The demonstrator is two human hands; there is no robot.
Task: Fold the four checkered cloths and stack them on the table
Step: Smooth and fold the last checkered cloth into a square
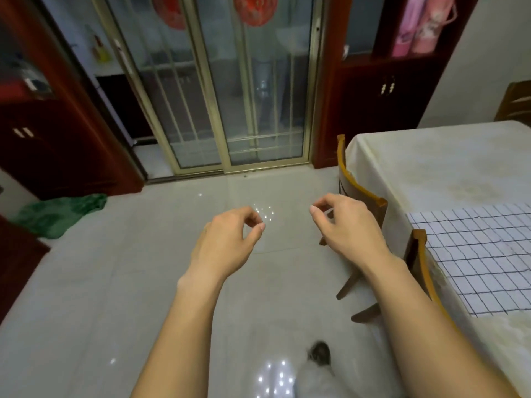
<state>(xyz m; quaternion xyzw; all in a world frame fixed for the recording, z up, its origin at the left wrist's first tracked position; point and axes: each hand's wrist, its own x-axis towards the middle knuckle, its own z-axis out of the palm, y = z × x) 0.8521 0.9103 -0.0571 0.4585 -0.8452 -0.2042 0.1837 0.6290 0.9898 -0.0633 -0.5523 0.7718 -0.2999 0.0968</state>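
Observation:
A white checkered cloth (477, 254) with thin dark grid lines lies flat on the table (431, 168) at the right, near its front-left edge. Only this cloth shows; its right part runs out of view. My left hand (227, 239) and my right hand (344, 225) hover over the floor, well left of the table. Both hands hold nothing, with the fingers curled and thumb and forefinger close together but apart. My right hand is just left of a chair back, not touching the cloth.
Two wooden chairs (362, 191) (419, 254) stand pushed against the table's left side. A green cloth (60, 214) lies on the tiled floor at the left by a dark red cabinet (57, 156). Glass sliding doors (218, 96) stand ahead. A slippered foot (316, 366) shows below.

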